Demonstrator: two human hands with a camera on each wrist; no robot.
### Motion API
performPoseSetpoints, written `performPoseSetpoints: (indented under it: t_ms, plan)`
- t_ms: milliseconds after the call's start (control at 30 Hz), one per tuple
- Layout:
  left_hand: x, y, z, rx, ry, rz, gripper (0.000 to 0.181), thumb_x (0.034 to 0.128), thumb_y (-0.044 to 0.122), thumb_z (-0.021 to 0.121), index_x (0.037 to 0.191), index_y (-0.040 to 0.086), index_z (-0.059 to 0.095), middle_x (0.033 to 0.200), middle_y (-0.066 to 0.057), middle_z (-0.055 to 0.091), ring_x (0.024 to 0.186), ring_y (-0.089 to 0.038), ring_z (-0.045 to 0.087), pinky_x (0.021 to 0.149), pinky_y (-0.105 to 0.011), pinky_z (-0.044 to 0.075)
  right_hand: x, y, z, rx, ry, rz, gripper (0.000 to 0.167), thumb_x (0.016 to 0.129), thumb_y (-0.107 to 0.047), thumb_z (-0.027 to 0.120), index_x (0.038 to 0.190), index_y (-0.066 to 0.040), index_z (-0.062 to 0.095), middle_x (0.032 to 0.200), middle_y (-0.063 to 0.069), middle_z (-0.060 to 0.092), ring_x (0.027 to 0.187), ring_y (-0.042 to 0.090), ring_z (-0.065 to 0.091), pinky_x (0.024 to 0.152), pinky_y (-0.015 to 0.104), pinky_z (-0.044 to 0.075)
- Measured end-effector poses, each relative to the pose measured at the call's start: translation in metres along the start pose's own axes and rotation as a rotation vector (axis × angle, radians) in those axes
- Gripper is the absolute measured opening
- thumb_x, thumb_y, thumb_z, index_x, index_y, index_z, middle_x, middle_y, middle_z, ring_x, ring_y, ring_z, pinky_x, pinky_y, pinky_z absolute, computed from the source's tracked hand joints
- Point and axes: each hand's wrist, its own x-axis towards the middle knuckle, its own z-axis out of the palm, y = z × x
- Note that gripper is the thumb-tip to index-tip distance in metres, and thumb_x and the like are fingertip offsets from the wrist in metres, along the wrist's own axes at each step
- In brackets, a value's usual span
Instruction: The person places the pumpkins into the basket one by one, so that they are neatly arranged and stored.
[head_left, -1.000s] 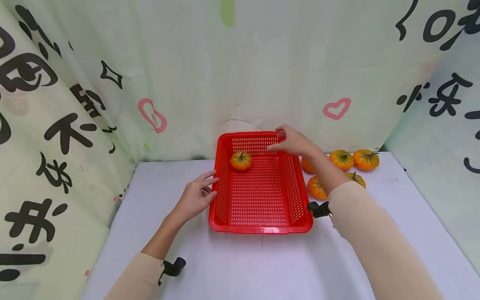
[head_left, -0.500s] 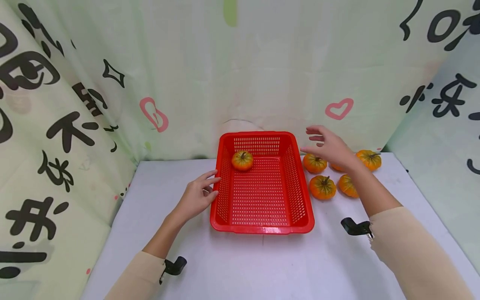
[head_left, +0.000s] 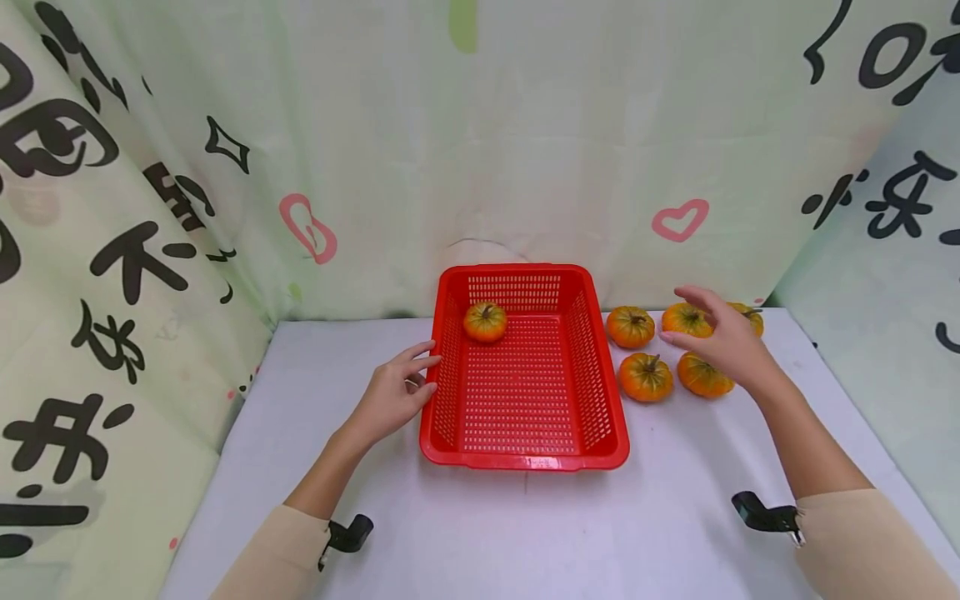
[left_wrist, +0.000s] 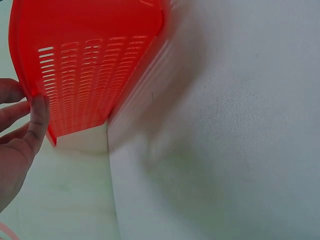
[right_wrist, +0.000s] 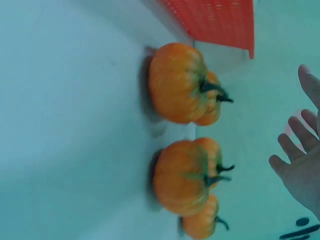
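A red plastic basket with perforated walls stands on the table, one small orange pumpkin inside near its far left corner. My left hand holds the basket's left rim; in the left wrist view the thumb lies on the outer wall and the other fingers reach over the rim. To the right of the basket, my right hand hovers with spread fingers above a group of small pumpkins, holding nothing. The right wrist view shows those pumpkins with dark green stems, beside the raised hand.
A white-covered table carries everything. Behind it and along both sides hang pale green curtains with black characters and pink hearts. The basket's far end is close to the back curtain.
My right hand has left the basket's far right corner and moved right and nearer, over the pumpkins. My left hand and the basket stay in place.
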Motion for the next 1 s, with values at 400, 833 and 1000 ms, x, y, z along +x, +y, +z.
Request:
performPoseSetpoints:
  t_ms: [400, 833, 1000]
  plan:
    - [0.0, -0.002, 0.0, -0.004, 0.0, -0.001, 0.042, 0.0954, 0.006, 0.07, 0.137, 0.001, 0.066, 0.156, -0.008, 0.052, 0.09, -0.017, 0.068, 0.081, -0.03, 0.063, -0.028, 0.053, -0.002, -0.056, -0.004, 0.113, 0.104, 0.094, -0.045, 0.073, 0.166, -0.008, 0.007, 0.167, 0.034, 0.013, 0.145, 0.064, 0.018, 0.099, 0.083, 0.033]
    - [0.001, -0.002, 0.001, -0.008, 0.009, -0.002, 0.042, 0.0948, 0.005, 0.071, 0.136, 0.003, 0.067, 0.156, -0.009, 0.052, 0.09, -0.015, 0.067, 0.082, -0.03, 0.063, -0.034, 0.098, 0.014, -0.005, -0.053, 0.131, 0.113, 0.091, -0.041, 0.078, 0.164, 0.0, 0.001, 0.164, 0.039, 0.013, 0.141, 0.065, 0.022, 0.106, 0.081, 0.029]
    - [0.001, -0.003, 0.001, -0.004, 0.008, 0.002, 0.042, 0.0948, 0.005, 0.071, 0.136, 0.003, 0.066, 0.156, -0.009, 0.052, 0.089, -0.015, 0.067, 0.082, -0.03, 0.063, -0.035, 0.105, 0.017, -0.025, -0.102, 0.203, 0.118, 0.093, -0.046, 0.075, 0.162, 0.002, -0.007, 0.162, 0.042, 0.007, 0.142, 0.066, 0.018, 0.109, 0.079, 0.028]
